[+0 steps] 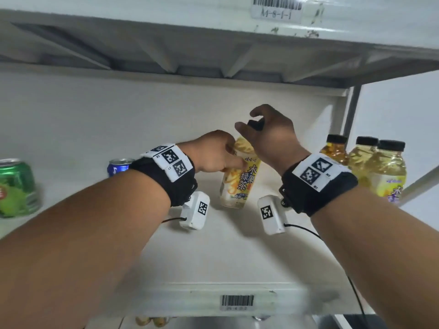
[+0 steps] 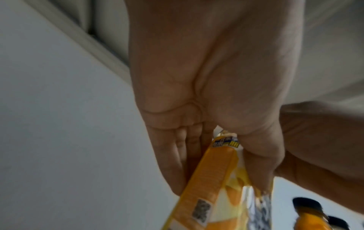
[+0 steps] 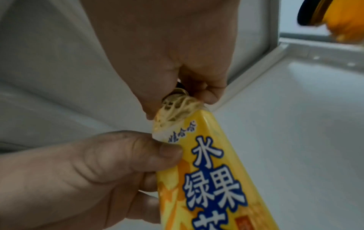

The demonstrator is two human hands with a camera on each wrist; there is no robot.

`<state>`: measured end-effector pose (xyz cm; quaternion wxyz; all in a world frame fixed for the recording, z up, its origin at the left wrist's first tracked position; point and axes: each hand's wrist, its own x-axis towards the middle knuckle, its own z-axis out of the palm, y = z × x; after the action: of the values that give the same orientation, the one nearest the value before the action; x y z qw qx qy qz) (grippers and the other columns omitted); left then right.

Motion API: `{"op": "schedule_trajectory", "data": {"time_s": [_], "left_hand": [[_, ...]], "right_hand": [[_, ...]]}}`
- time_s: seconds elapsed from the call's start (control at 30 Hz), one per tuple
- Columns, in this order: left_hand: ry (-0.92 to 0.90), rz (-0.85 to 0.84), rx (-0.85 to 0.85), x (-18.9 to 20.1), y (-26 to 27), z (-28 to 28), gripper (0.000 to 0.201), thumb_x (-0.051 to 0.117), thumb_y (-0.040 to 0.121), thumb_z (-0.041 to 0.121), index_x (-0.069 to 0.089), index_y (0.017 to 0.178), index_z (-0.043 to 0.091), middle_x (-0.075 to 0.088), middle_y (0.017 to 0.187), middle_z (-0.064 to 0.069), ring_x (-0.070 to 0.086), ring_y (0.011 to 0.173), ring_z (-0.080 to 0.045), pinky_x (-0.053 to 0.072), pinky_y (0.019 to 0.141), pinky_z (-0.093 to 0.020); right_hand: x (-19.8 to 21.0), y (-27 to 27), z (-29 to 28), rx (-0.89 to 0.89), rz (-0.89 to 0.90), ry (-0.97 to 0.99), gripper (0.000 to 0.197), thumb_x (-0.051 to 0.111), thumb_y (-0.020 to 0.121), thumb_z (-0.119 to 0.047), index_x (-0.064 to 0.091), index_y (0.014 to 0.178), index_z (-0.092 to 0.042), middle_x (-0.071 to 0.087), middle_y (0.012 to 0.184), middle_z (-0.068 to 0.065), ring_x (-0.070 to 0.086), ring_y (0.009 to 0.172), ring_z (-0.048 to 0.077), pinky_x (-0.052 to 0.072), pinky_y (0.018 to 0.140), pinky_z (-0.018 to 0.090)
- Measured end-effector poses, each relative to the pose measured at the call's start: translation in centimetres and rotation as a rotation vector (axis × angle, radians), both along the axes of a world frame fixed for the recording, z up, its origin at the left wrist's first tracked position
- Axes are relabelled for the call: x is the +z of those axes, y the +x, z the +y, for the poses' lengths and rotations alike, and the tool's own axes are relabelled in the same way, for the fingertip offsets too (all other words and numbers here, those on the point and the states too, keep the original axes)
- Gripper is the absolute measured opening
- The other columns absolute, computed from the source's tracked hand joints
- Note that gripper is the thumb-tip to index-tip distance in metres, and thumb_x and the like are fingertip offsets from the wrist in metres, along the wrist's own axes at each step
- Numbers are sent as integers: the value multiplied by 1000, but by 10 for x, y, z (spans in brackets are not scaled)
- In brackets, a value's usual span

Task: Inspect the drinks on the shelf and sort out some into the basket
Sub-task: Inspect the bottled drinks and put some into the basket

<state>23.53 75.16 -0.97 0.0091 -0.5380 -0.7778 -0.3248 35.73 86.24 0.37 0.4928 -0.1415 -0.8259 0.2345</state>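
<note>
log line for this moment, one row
stage: inspecting | left hand: grips yellow tea bottle body | right hand: grip on black cap | bottle: tilted, over the shelf

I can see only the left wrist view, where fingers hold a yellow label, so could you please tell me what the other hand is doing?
Observer: The right hand grips the black cap of the same yellow bottle, while the left hand holds its upper body.
Operator: Thank you. Is the bottle standing on the shelf?
Observer: Its base looks to rest on the white shelf, and it leans a little.
Operator: What else is on that shelf, please?
Observer: Three more yellow bottles stand at the right, a blue can and a green can at the left.
</note>
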Motion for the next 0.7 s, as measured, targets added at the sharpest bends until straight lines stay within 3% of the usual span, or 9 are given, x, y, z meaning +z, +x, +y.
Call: {"op": "schedule_trajectory", "data": {"time_s": [0.1,0.2,0.3,0.4,0.5,0.6,0.7], "left_hand": [[104,-174,14,-16,-35,-18,22,87,86,19,79,102,7,82,99,-10,80,96,-29,66,90,-51],[230,-302,-3,-26,-55,-24,19,87,85,10,82,104,8,84,99,-8,82,97,-23,66,93,-49],[260,-253,24,-32,-67,-25,10,90,82,17,82,88,15,83,89,-2,82,91,-19,67,89,-43],[231,-178,63,-38,-73,-23,20,94,77,26,76,70,21,80,76,4,79,76,-11,66,74,-35],[211,-213,69,-40,-76,-24,25,97,73,30,77,78,15,81,79,1,80,79,-17,68,82,-42],[238,-260,65,-41,-74,-26,32,101,70,29,77,83,13,82,84,-3,82,85,-22,68,86,-49],[258,-331,35,-44,-70,-27,32,103,67,29,76,78,15,82,84,-6,82,86,-23,69,85,-48]], "right_hand": [[-12,-38,-14,48,-157,-138,60,82,77,-61,57,115,-22,66,100,-16,64,91,5,51,76,22],[-23,-64,-16,90,-200,-211,66,83,73,-66,61,111,-16,70,104,-2,70,100,18,59,89,40],[-27,-76,-15,154,-203,-259,63,84,70,-65,69,107,-16,76,102,1,73,98,21,60,93,45],[-35,-80,-11,231,-252,-284,56,87,72,-60,74,102,-14,79,98,3,76,94,22,61,92,47],[-43,-80,-8,280,-217,-329,46,90,76,-49,76,101,-13,80,94,2,77,90,20,63,88,45],[-46,-78,-6,296,-157,-359,46,93,74,-47,76,98,-13,80,90,-1,78,83,14,64,78,35],[-48,-77,-5,262,-137,-338,50,93,71,-50,74,103,-17,79,94,-2,77,85,15,64,81,37]]}}
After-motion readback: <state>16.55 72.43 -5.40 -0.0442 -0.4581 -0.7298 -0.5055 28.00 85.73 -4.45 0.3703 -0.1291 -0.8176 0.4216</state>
